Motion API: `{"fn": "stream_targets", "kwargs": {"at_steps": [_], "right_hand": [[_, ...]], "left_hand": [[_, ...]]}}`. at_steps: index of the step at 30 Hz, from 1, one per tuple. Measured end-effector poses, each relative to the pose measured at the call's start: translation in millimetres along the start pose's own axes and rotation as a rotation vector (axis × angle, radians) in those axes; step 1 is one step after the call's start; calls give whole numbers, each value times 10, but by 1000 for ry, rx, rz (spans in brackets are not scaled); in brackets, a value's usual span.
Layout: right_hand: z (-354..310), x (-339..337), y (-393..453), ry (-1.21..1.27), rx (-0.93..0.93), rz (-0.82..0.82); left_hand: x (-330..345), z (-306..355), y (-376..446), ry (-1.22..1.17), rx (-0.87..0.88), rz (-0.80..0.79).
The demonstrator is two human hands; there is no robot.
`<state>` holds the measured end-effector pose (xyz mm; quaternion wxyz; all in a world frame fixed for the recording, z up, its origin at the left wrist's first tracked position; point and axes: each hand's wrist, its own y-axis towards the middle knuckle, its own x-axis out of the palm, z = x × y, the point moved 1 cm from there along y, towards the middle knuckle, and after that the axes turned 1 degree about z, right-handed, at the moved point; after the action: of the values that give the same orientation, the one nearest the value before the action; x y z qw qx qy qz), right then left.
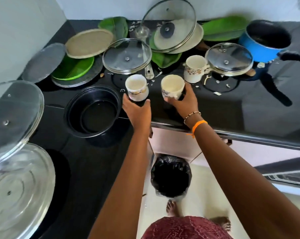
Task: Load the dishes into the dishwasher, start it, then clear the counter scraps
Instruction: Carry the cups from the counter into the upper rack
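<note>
I have a cup in each hand above the near middle of the black counter [232,107]: my left hand [136,107] curls round the white cup with the gold sprig [137,87], my right hand [184,100] round the white cup with the blue pattern [172,87]. Glazed ceramic is slick, so I judge it best to hold both low and upright while carrying them to the dishwasher, which is out of view. A third flowered cup [195,69] waits further back right, beside a smooth glass lid [229,59].
</note>
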<state>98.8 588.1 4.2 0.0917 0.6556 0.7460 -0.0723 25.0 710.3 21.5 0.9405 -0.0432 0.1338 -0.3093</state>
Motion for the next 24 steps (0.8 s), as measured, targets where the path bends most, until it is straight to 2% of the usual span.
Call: {"fn": "stream_targets", "kwargs": {"at_steps": [4,8,10,15,18,24], "right_hand": [[67,-91,-101,34,-21,52],[123,-261,-285,62,-16,99],[146,-357,-377,97,-14,119],[156,-562,-605,230,-8,150],[211,-796,-780,271,-18,181],[471,-1610,-1212,244,-13,317]], "left_hand": [[67,52,239,6,29,-59],[107,45,342,83,48,37],[123,21,324,113,57,29],[186,34,84,59,204,-10],[274,30,-213,17,355,-122],[743,13,-1183,59,526,-493]]}}
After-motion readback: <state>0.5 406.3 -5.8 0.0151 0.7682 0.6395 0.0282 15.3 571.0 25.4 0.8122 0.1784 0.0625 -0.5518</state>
